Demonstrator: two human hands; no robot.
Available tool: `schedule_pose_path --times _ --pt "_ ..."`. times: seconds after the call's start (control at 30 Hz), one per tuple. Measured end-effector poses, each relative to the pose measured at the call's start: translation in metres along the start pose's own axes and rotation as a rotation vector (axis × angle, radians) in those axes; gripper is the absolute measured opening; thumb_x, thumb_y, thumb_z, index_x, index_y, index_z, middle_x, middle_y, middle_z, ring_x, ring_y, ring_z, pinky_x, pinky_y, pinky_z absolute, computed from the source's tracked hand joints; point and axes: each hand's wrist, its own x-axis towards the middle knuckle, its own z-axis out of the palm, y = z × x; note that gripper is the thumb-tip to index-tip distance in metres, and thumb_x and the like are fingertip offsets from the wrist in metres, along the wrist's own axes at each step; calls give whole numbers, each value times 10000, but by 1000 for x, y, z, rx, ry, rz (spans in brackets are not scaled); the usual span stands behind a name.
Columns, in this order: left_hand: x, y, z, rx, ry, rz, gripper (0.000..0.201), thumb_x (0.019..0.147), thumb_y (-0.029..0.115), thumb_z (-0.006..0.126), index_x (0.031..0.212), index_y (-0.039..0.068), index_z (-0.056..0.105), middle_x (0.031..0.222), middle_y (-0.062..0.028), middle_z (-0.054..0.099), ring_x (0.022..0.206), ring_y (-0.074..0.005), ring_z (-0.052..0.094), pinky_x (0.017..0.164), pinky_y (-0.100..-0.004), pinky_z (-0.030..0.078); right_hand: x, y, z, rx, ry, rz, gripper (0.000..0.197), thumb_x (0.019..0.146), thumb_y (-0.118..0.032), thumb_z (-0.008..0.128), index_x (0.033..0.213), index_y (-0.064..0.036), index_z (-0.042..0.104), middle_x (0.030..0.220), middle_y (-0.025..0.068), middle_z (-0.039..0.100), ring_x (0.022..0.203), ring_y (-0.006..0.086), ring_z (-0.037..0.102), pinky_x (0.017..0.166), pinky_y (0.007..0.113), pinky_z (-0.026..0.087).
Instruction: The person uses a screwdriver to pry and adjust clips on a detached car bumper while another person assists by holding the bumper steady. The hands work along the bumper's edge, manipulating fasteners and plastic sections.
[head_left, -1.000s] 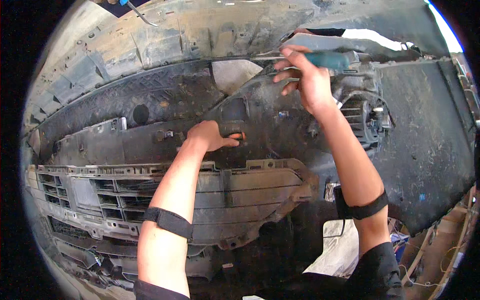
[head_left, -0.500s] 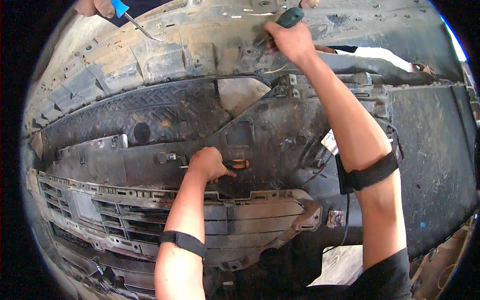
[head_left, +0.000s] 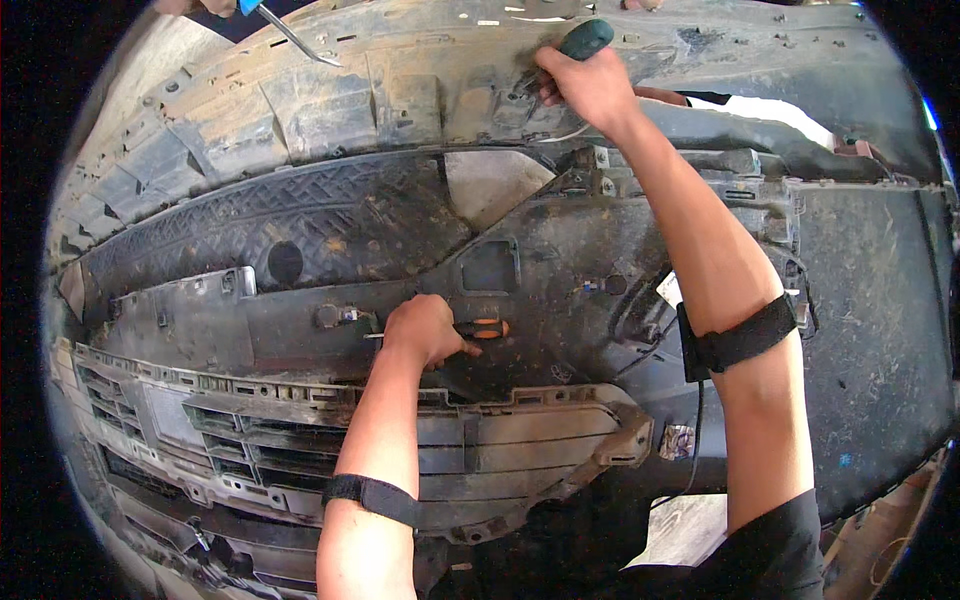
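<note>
Fingers of the right hand [head_left: 592, 88] squeeze a green tool [head_left: 588, 39] poking above them, seemingly working the panel [head_left: 405, 108] beneath; next needs steady holding. Left hand [head_left: 420, 328] covers an orange screwdriver [head_left: 490, 328]; can't tell its grip.

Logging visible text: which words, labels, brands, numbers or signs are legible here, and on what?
None legible.
White tag, partly covered: too small to read.
Small mottled patch: too blurred to read.
Green tool handle and orange-and-black tool handle: no lettering I can make out.

Dark-green handle [head_left: 588, 39], orange-and-black screwdriver [head_left: 490, 328]
</note>
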Motion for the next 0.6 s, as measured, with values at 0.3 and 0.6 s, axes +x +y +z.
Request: schedule_pose_path --times 0.3,0.6 --pt "-1 0 0 14 54 16 441 631 462 834 584 54 675 553 -51 645 591 -189 671 669 -336 537 7 -8 1 -166 -33 50 396 766 -420 611 817 -35 688 753 159 683 775 304 673 770 379 521" --pt "1 -1 2 33 34 2 474 607 470 851 663 27 692 622 -85 670 692 -243 688 711 -363 533 -8 -38 14 -209 399 -110 726 708 -215 780 1235 13 336 1027 283 601 993 447 583 854 463 464"
